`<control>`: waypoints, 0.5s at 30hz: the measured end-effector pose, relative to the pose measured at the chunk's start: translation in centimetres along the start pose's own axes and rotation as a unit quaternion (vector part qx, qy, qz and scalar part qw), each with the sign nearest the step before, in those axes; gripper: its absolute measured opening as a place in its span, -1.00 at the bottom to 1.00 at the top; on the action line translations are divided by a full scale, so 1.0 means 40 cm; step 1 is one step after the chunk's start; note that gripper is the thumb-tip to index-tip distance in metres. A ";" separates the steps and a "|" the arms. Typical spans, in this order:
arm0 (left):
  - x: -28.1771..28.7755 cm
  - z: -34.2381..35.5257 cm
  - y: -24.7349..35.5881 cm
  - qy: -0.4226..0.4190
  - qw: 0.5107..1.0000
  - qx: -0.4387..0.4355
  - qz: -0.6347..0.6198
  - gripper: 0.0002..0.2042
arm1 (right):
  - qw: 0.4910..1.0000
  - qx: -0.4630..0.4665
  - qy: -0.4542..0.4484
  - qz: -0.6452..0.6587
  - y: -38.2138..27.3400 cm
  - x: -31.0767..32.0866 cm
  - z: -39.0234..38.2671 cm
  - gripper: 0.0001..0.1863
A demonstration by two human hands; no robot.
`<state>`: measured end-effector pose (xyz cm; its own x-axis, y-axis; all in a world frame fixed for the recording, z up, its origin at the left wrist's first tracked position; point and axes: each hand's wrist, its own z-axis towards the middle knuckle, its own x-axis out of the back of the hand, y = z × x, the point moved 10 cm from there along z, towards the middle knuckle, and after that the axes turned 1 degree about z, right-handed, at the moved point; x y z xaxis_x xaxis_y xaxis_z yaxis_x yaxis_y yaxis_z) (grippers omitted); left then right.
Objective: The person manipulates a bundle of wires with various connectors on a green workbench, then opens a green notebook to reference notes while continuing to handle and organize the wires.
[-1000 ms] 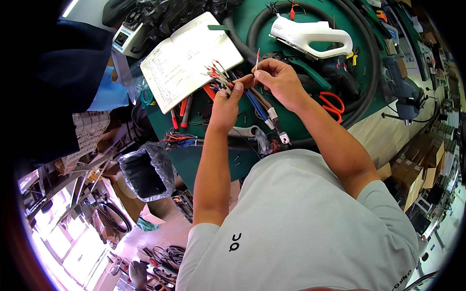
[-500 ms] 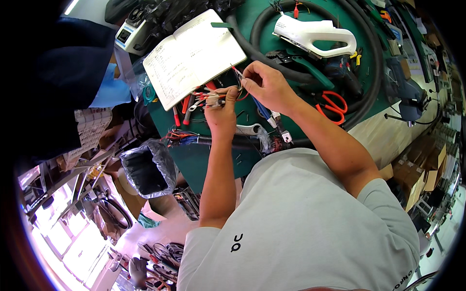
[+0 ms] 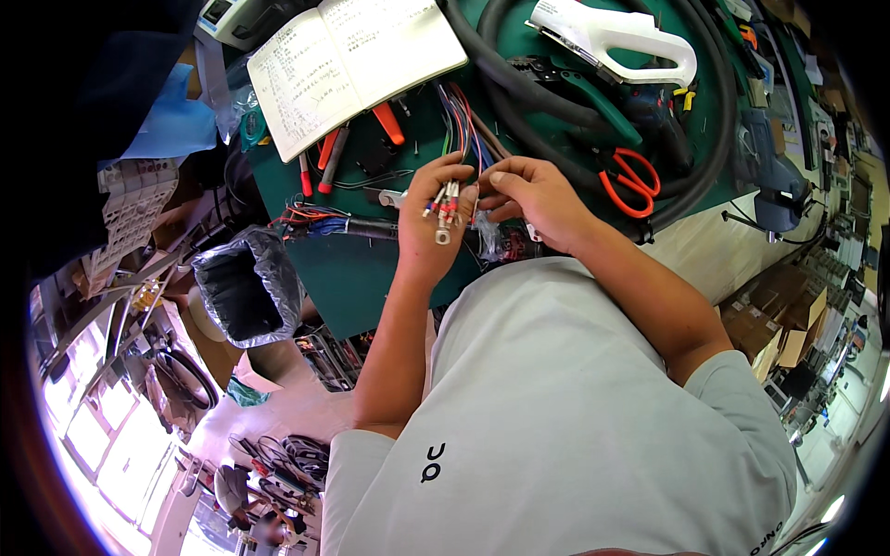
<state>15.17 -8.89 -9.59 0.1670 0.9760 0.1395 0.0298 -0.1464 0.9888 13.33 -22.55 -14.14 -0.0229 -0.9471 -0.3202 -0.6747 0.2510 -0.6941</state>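
Observation:
My left hand (image 3: pixel 428 221) is closed around a bundle of thin coloured wires (image 3: pixel 457 116). Their crimped metal terminals (image 3: pixel 447 209), some with red or blue sleeves, stick out over the palm toward me. Just right of it is my right hand (image 3: pixel 538 199), its thumb and fingers pinched together beside the bundle. What lies between those fingertips is hidden. Beyond the hands an open notebook (image 3: pixel 362 69) with handwriting rests on the green bench. Below them a thick black cable (image 3: pixel 371 228) ends at the left in loose coloured wires (image 3: pixel 313 219).
A white handheld tool (image 3: pixel 616 46), green-handled pliers (image 3: pixel 598 107), red-handled scissors (image 3: pixel 632 183) and a coiled black cable (image 3: pixel 718 120) lie at the right. Red-handled screwdrivers (image 3: pixel 306 176) lie by the notebook. A lined bin (image 3: pixel 248 287) stands off the bench's left edge.
Both hands have come closer to my body. The left has turned, so the terminals now point toward me; the right has lowered from the wires' far part to beside the left. The view has shifted slightly.

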 end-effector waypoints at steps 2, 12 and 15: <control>-0.013 -0.009 0.018 -0.006 0.997 -0.040 0.062 -0.74 | 0.997 -0.052 0.014 0.051 0.020 -0.016 -0.006 -0.74; -0.049 -0.067 0.051 -0.147 0.989 0.026 -0.008 -0.30 | 0.987 -0.111 -0.009 0.112 0.026 -0.079 0.003 -0.71; -0.026 -0.054 0.010 -0.122 0.975 0.096 -0.160 -0.44 | 0.987 -0.097 -0.016 0.126 0.033 -0.072 0.016 -0.72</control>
<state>12.89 -9.61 -9.24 0.3471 0.9129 -0.2149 0.2996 0.1091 0.9478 12.95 -19.38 -14.55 -0.1865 -0.8518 -0.4896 -0.7788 0.4319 -0.4549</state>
